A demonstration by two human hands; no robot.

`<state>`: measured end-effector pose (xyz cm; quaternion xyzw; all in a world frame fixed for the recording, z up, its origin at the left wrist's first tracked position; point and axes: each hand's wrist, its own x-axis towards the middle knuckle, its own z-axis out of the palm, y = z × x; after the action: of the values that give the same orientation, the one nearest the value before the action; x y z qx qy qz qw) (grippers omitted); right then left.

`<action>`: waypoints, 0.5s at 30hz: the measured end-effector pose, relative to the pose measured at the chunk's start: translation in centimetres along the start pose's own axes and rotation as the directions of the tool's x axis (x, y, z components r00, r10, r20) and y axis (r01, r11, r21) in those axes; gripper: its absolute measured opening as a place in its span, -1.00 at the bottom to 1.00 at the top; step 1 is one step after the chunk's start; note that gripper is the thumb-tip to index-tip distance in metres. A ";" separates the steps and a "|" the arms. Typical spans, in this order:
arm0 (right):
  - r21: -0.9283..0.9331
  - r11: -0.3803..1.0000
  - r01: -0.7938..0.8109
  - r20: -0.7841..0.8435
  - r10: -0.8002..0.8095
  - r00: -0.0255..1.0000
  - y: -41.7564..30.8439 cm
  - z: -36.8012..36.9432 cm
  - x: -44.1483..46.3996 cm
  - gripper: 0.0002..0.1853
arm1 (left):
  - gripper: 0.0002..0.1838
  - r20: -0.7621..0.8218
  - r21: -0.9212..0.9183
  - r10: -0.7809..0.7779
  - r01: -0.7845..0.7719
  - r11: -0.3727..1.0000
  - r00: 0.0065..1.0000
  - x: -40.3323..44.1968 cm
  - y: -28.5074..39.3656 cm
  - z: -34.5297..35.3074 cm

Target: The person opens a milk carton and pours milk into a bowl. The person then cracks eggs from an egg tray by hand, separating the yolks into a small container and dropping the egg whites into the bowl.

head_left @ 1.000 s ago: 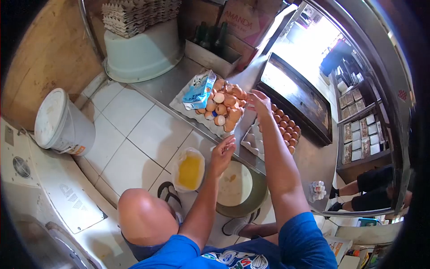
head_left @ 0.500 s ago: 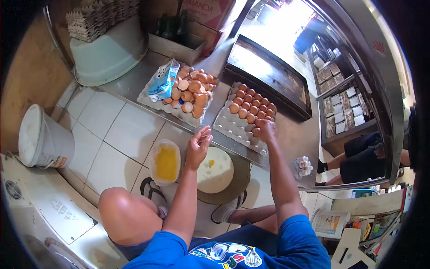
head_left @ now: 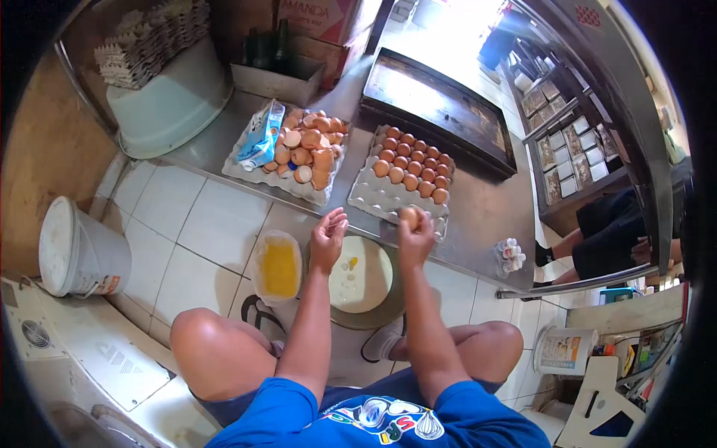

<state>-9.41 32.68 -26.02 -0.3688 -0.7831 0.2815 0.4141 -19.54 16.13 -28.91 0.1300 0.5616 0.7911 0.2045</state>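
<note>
My right hand (head_left: 417, 240) grips a brown egg (head_left: 408, 215) by its front side, just over the near edge of the egg tray (head_left: 366, 196). Rows of whole brown eggs (head_left: 411, 164) fill the far part of that tray; its near cups hold none. My left hand (head_left: 327, 239) is raised with loosely bent, parted fingers and nothing visible in them. Below and between both hands, a large round bowl (head_left: 396, 299) holds pale liquid with a few yolks (head_left: 352, 263) floating in it. A clear container (head_left: 279, 269) of yellow yolk-coloured liquid sits left of my left wrist.
Broken shells (head_left: 302, 155) and a blue-white carton (head_left: 263, 138) pile on another tray at the counter's left. A dark baking pan (head_left: 441, 108) lies behind the eggs. A lidded white bucket (head_left: 78, 246) stands left. A person's leg (head_left: 564, 248) shows at right.
My right hand has taken an egg off the tray and moved left and toward me. My left hand stays near the bowl, still raised. The view has shifted slightly.
</note>
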 end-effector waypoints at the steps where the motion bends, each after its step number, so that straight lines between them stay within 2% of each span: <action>1: 0.049 0.998 0.031 0.000 -0.031 1.000 -1.7 -0.3 -1.8 -0.64 | -0.62 -0.013 -0.024 0.007 -0.007 1.000 1.000 0.0 0.0 0.1; 2: 0.052 0.998 0.026 0.004 -0.026 1.000 -1.8 -0.2 -3.2 -0.64 | -0.63 -0.028 -0.046 0.012 -0.013 0.999 1.000 -0.1 0.0 0.2; 4: 0.097 0.983 -0.157 0.002 0.158 0.988 -1.6 -0.1 -5.1 -0.58 | -0.64 -0.058 -0.095 0.024 -0.030 0.995 0.998 -0.4 0.0 0.2; 5: 0.096 0.983 -0.157 0.002 0.157 0.988 -0.5 0.2 -5.7 -0.58 | -0.64 -0.059 -0.095 0.024 -0.029 0.995 0.998 -0.5 -0.2 0.1; 9: -0.099 0.980 0.172 0.011 -0.172 0.985 3.8 1.6 -6.4 -0.49 | -0.67 -0.082 -0.038 -0.005 0.002 0.999 0.997 -0.8 -0.4 -0.2; 15: 0.013 0.999 0.049 0.054 -0.049 0.997 2.9 0.3 -6.7 -0.45 | -0.67 -0.083 0.031 -0.033 0.035 0.999 0.996 -1.5 0.1 -0.3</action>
<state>-6.13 28.80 -31.30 -0.3393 -0.8011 0.2859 0.4017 -18.41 15.14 -28.90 0.0909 0.5843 0.7831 0.1925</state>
